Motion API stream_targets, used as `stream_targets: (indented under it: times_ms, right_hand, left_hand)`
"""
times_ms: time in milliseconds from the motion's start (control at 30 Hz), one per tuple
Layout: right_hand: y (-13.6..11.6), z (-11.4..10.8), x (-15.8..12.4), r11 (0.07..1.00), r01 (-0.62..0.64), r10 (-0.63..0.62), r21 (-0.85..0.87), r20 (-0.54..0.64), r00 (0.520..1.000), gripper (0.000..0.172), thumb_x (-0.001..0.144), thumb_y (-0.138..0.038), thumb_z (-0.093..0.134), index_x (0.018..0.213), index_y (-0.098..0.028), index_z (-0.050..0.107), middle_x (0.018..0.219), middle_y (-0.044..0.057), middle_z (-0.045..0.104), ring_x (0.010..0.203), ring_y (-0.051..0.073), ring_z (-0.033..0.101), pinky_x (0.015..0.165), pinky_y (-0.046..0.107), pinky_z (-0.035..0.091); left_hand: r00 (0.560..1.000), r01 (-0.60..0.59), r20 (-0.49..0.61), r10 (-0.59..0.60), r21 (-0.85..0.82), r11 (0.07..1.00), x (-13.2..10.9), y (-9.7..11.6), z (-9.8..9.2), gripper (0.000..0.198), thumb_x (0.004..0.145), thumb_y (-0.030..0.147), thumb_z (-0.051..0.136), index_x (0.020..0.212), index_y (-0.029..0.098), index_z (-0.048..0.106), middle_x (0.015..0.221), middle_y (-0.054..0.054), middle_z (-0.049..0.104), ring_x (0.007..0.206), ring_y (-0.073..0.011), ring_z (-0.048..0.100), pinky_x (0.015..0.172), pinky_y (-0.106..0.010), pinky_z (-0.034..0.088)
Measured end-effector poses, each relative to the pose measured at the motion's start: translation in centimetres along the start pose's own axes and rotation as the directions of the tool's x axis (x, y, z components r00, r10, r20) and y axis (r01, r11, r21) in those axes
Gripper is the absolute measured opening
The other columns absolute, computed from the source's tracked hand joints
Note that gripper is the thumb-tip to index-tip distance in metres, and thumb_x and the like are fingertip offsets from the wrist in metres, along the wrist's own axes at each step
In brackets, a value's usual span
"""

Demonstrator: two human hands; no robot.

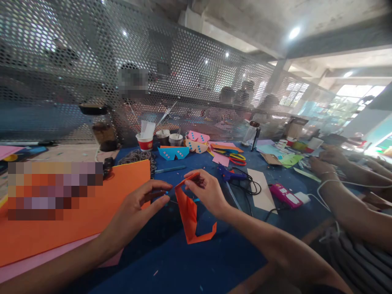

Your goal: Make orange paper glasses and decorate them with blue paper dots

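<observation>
My right hand (206, 191) pinches the top edge of a folded orange paper shape (191, 218) and holds it upright over the blue table (190, 265). My left hand (139, 206) is just left of it, fingers closed in a pinch near the paper's top corner; a small blue bit shows at the fingertips, too small to name. The paper's lower end curls into a hook toward the right.
A big orange sheet (92, 212) over pink paper lies at left. Behind are blue and pink paper shapes (173, 153), cups (145, 142), scissors (235, 158), a blue glue gun (228, 174) with cable and a pink box (284, 195). Another person's arms (346, 204) reach in at right. A perforated metal screen (92, 73) stands behind.
</observation>
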State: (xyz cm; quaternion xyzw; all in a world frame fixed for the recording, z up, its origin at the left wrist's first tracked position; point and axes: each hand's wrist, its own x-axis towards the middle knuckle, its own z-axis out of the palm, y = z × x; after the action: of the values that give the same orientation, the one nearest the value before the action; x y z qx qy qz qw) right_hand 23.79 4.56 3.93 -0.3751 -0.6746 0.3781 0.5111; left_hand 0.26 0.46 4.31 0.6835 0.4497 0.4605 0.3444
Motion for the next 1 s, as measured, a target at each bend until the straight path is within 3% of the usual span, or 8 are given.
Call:
stream_targets:
  times_ms: [100, 300, 400, 533, 700, 900, 1000]
  right_hand:
    - [-0.8, 0.3, -0.6, 1.000, 0.028, -0.028, -0.009, 0.037, 0.999, 0.010, 0.096, -0.028, 0.074, 0.103, -0.023, 0.077, 0.092, 0.001, 0.081, 0.082, 0.017, 0.077, 0.078, 0.029, 0.061]
    - [-1.3, -0.2, -0.5, 0.992, 0.092, -0.085, -0.090, 0.085, 0.993, 0.019, 0.105, -0.033, 0.066, 0.098, -0.022, 0.080, 0.098, 0.004, 0.082, 0.087, 0.018, 0.076, 0.080, 0.029, 0.060]
    - [-1.0, -0.5, -0.2, 0.985, 0.139, -0.135, -0.104, 0.052, 0.990, 0.017, 0.104, -0.033, 0.068, 0.099, -0.023, 0.080, 0.102, 0.005, 0.081, 0.090, 0.018, 0.075, 0.081, 0.029, 0.059]
    - [-0.5, -0.5, -0.1, 0.998, 0.063, -0.062, -0.018, 0.050, 0.997, 0.014, 0.102, -0.033, 0.071, 0.101, -0.022, 0.080, 0.094, 0.002, 0.081, 0.079, 0.016, 0.075, 0.076, 0.028, 0.059]
    - [-0.7, -0.5, -0.3, 0.981, 0.144, -0.128, -0.131, 0.121, 0.984, 0.017, 0.105, -0.032, 0.070, 0.098, -0.024, 0.084, 0.098, 0.003, 0.081, 0.092, 0.018, 0.074, 0.086, 0.029, 0.058]
    - [-0.6, -0.5, -0.3, 0.989, 0.084, -0.078, -0.125, 0.059, 0.995, 0.006, 0.098, -0.027, 0.078, 0.101, -0.023, 0.081, 0.094, 0.001, 0.080, 0.083, 0.016, 0.073, 0.080, 0.029, 0.059]
    - [-0.6, -0.4, -0.4, 0.976, 0.138, -0.126, -0.170, 0.080, 0.989, 0.006, 0.099, -0.028, 0.077, 0.098, -0.024, 0.081, 0.094, 0.001, 0.079, 0.084, 0.017, 0.073, 0.081, 0.029, 0.060]
  left_hand:
    - [0.995, 0.081, 0.058, -0.077, -0.076, 0.994, 1.2, 0.8, 0.7, 0.037, 0.088, 0.055, 0.081, 0.111, 0.026, 0.079, 0.111, -0.007, 0.083, 0.099, -0.0276, 0.079, 0.083, -0.035, 0.065]
    - [0.992, 0.071, 0.109, -0.064, -0.060, 0.996, 3.3, 1.4, 2.1, 0.031, 0.085, 0.053, 0.078, 0.088, 0.022, 0.077, 0.082, -0.003, 0.079, 0.077, -0.0231, 0.075, 0.069, -0.031, 0.058]
    - [0.995, 0.040, 0.096, -0.037, -0.030, 0.999, 3.7, 0.9, 2.3, 0.029, 0.088, 0.051, 0.073, 0.086, 0.022, 0.077, 0.081, -0.003, 0.079, 0.076, -0.0223, 0.073, 0.070, -0.031, 0.056]
    - [0.993, 0.044, 0.109, -0.045, 0.007, 0.999, 3.6, 0.7, 2.1, 0.028, 0.090, 0.050, 0.072, 0.089, 0.023, 0.079, 0.084, -0.004, 0.081, 0.080, -0.0226, 0.074, 0.073, -0.031, 0.055]
    - [0.981, 0.109, 0.160, -0.105, -0.017, 0.994, 3.6, 0.9, 2.1, 0.037, 0.087, 0.058, 0.075, 0.093, 0.022, 0.080, 0.082, -0.005, 0.082, 0.076, -0.0236, 0.075, 0.068, -0.031, 0.056]
    - [0.990, 0.061, 0.126, -0.059, -0.015, 0.998, 3.5, 1.2, 2.0, 0.029, 0.088, 0.051, 0.076, 0.083, 0.022, 0.079, 0.074, -0.001, 0.077, 0.065, -0.0174, 0.068, 0.061, -0.026, 0.053]
    - [0.989, 0.058, 0.133, -0.056, -0.007, 0.998, 3.4, 1.4, 1.9, 0.028, 0.088, 0.049, 0.074, 0.083, 0.022, 0.079, 0.071, 0.000, 0.075, 0.062, -0.0163, 0.065, 0.058, -0.025, 0.051]
